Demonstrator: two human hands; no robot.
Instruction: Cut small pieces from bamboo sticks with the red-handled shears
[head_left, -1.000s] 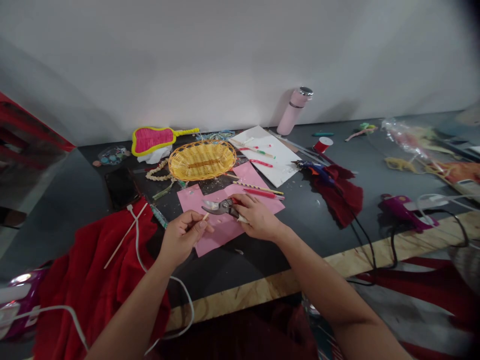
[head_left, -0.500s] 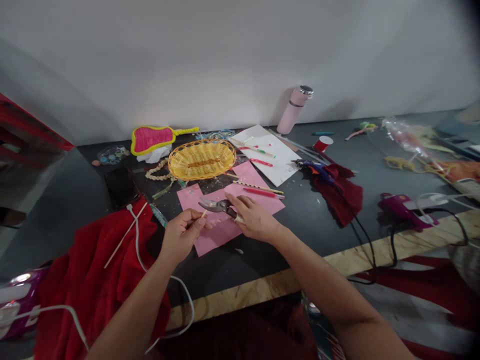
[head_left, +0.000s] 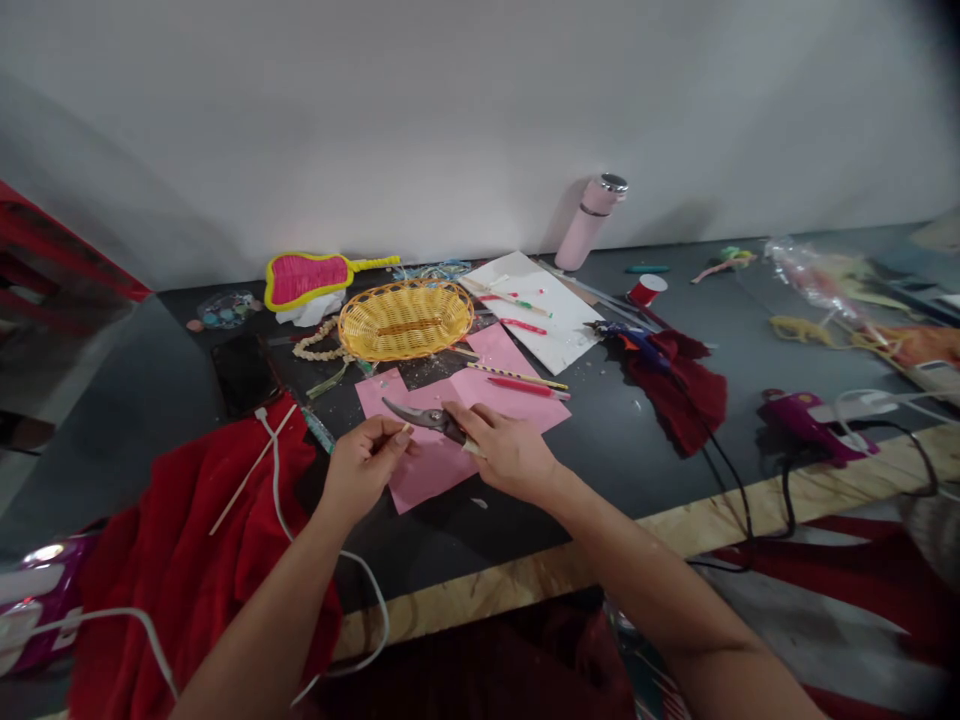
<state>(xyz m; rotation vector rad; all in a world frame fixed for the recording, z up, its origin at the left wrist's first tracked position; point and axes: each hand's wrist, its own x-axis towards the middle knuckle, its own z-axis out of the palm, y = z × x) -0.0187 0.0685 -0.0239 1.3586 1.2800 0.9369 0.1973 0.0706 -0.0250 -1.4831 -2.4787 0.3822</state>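
Two hands over the pink paper (head_left: 450, 455). Your right hand (head_left: 504, 450) is wrapped around the handles of the pruning shears (head_left: 420, 416), fingers curled shut on them. Shears' long axis runs roughly left-right: blade tips point left and slightly away from you, handles buried in your palm. Blades look closed or nearly so; can't tell for sure.

Your left hand (head_left: 365, 466) pinches a short wooden stick (head_left: 406, 429) between thumb and fingertips, other fingers folded in. Only the stick's end shows, angled up and right, just below the blades; can't tell if it touches them.

Yellow woven basket (head_left: 405, 320) sits farther back on the dark table (head_left: 150, 400), beyond the paper; nothing visible inside it. White sheet (head_left: 536, 310) to its right carries a few red and green sticks. Pink bottle (head_left: 592, 220) leans by the wall. Red cloth (head_left: 187, 560) lies left of your left arm with a long thin stick (head_left: 247, 470) lying diagonally on it.
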